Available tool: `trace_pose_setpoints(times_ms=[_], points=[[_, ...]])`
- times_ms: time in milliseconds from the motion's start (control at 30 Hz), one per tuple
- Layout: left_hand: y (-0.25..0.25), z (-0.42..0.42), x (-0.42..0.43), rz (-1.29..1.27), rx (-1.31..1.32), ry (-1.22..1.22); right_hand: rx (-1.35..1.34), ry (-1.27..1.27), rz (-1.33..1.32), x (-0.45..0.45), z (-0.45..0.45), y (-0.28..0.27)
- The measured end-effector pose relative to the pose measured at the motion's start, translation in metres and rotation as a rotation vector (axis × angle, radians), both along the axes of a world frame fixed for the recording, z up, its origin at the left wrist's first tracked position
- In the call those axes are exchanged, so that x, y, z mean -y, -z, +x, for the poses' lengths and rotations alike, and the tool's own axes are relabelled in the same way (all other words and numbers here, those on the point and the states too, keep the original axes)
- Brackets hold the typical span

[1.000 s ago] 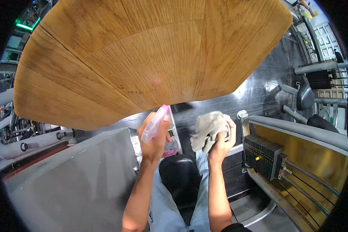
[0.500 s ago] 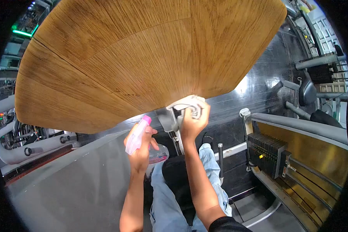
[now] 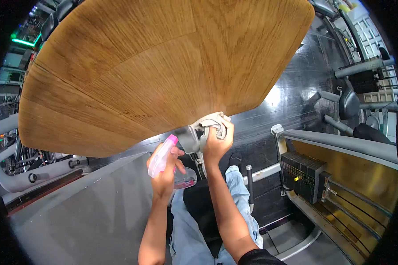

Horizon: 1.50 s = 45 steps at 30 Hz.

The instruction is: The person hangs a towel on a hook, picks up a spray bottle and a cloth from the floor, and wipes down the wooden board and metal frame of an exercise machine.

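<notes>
A spray bottle (image 3: 162,155) with a pink nozzle and a clear body is gripped in my left hand (image 3: 164,172), just below the near edge of a large wooden panel (image 3: 154,75). Pink liquid shows in the bottle's lower part. My right hand (image 3: 218,145) is closed on a crumpled light-coloured cloth (image 3: 211,122), which lies against the panel's near edge, beside a grey metal part (image 3: 189,140). The cloth hides part of that edge.
Between my legs is a black padded seat (image 3: 204,201). To the right stands a machine with a black weight stack (image 3: 301,173) and a grey frame bar (image 3: 340,142). A grey panel (image 3: 84,212) fills the lower left. More equipment stands at both sides.
My right hand has brought the cloth up and left to the panel's near edge. The left hand with the bottle has shifted slightly down and left. The wooden panel appears further left in view.
</notes>
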<state>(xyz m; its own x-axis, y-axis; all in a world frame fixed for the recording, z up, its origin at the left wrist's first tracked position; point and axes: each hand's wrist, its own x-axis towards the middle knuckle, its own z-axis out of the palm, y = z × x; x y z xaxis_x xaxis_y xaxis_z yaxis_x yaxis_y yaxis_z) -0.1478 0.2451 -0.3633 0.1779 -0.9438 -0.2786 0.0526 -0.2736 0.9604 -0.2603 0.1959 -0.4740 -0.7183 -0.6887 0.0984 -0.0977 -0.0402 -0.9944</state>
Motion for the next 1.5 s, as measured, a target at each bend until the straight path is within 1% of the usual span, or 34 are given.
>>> trace_pose_setpoints(times_ms=[33, 67, 100, 167, 200, 267, 300, 367, 400, 467, 500, 533, 567, 633, 667, 733, 800, 833, 867, 933, 967, 1033, 1067, 1100, 1167, 1200, 1267, 1300, 1333, 1367, 1400, 1467, 1500], points=[[0.003, 0.002, 0.000, 0.017, 0.047, 0.064, 0.096, 0.004, 0.027, -0.001, -0.002, 0.001], [0.005, 0.003, -0.001, 0.035, 0.092, 0.128, 0.097, 0.006, 0.030, -0.002, -0.002, 0.003], [0.002, -0.001, 0.000, 0.036, 0.092, 0.131, 0.115, 0.051, 0.014, 0.003, -0.003, -0.004], [-0.006, -0.010, 0.002, 0.018, -0.030, -0.011, 0.151, 0.118, -0.009, 0.020, -0.010, -0.031], [-0.006, -0.008, 0.000, 0.026, -0.023, -0.013, 0.061, 0.130, -0.077, 0.030, -0.016, -0.047], [-0.005, -0.007, -0.002, 0.024, -0.026, -0.002, -0.009, 0.151, -0.200, 0.045, -0.024, -0.057], [-0.003, -0.007, -0.003, 0.027, -0.029, -0.002, -0.013, 0.150, -0.197, 0.042, -0.028, -0.056], [0.002, -0.004, -0.006, 0.048, -0.028, -0.003, -0.326, 0.042, -0.167, 0.032, -0.036, -0.052], [0.003, -0.003, -0.006, 0.048, -0.030, -0.004, -0.328, 0.040, -0.167, 0.026, -0.040, -0.044], [0.005, -0.003, -0.006, 0.061, -0.043, 0.002, -0.335, -0.052, -0.033, 0.013, -0.046, -0.013], [0.004, -0.005, -0.005, 0.058, -0.048, 0.003, -0.266, -0.012, -0.034, 0.014, -0.046, -0.005], [0.003, -0.005, -0.006, 0.076, -0.030, 0.001, -0.268, -0.011, -0.037, 0.014, -0.048, 0.001], [0.002, -0.006, -0.005, 0.094, -0.010, 0.000, -0.192, 0.034, 0.006, 0.015, -0.051, 0.008], [0.002, -0.006, -0.006, 0.094, -0.001, -0.002, -0.031, 0.148, 0.061, 0.023, -0.049, -0.003], [0.002, -0.006, -0.006, 0.093, 0.004, -0.006, -0.031, 0.148, 0.061, 0.029, -0.052, -0.008], [0.003, -0.005, -0.004, 0.084, 0.003, -0.003, -0.200, 0.203, -0.138, 0.046, -0.057, -0.036], [0.005, -0.001, -0.008, 0.092, 0.006, 0.001, -0.357, 0.198, -0.193, 0.062, -0.063, -0.070], [0.009, 0.000, -0.007, 0.085, 0.006, 0.012, -0.368, 0.174, -0.266, 0.068, -0.064, -0.079], [0.010, 0.000, -0.006, 0.075, 0.003, 0.020, -0.369, 0.173, -0.268, 0.065, -0.064, -0.075], [0.008, -0.004, -0.004, 0.062, -0.005, 0.012, -0.447, 0.151, -0.178, 0.051, -0.066, -0.053], [0.007, -0.006, -0.003, 0.052, -0.009, 0.003, -0.398, 0.112, -0.136, 0.041, -0.065, -0.036], [0.012, -0.008, -0.003, 0.038, -0.052, -0.005, -0.143, 0.142, -0.047, 0.023, -0.061, 0.017], [0.015, -0.010, -0.002, 0.021, -0.094, -0.015, -0.039, 0.168, -0.012, 0.019, -0.063, 0.033], [0.015, -0.011, -0.001, 0.018, -0.098, -0.015, -0.042, 0.168, -0.016, 0.021, -0.066, 0.032], [0.015, -0.010, 0.001, 0.055, 0.072, 0.125, -0.062, 0.179, 0.075, 0.022, -0.073, 0.030], [0.016, -0.011, 0.001, 0.061, 0.074, 0.122, -0.061, 0.176, 0.081, 0.025, -0.076, 0.023], [0.018, -0.014, 0.002, 0.063, 0.104, 0.156, -0.088, 0.225, -0.016, 0.040, -0.082, -0.002], [0.020, -0.015, -0.001, 0.068, 0.109, 0.150, -0.134, 0.218, -0.028, 0.045, -0.087, -0.016], [0.023, -0.016, -0.004, 0.070, 0.058, 0.095, -0.178, 0.209, -0.041, 0.050, -0.093, -0.029], [0.025, -0.018, -0.007, 0.068, 0.007, 0.039, -0.297, 0.201, -0.097, 0.055, -0.097, -0.037], [0.027, -0.019, -0.012, 0.068, 0.008, 0.027, -0.294, 0.190, -0.099, 0.054, -0.100, -0.038], [0.031, -0.020, -0.023, 0.133, 0.056, -0.058, -0.318, 0.077, -0.084, 0.047, -0.106, -0.041], [0.036, -0.021, -0.029, 0.131, 0.054, -0.070, -0.238, -0.012, -0.080, 0.039, -0.112, -0.032]])
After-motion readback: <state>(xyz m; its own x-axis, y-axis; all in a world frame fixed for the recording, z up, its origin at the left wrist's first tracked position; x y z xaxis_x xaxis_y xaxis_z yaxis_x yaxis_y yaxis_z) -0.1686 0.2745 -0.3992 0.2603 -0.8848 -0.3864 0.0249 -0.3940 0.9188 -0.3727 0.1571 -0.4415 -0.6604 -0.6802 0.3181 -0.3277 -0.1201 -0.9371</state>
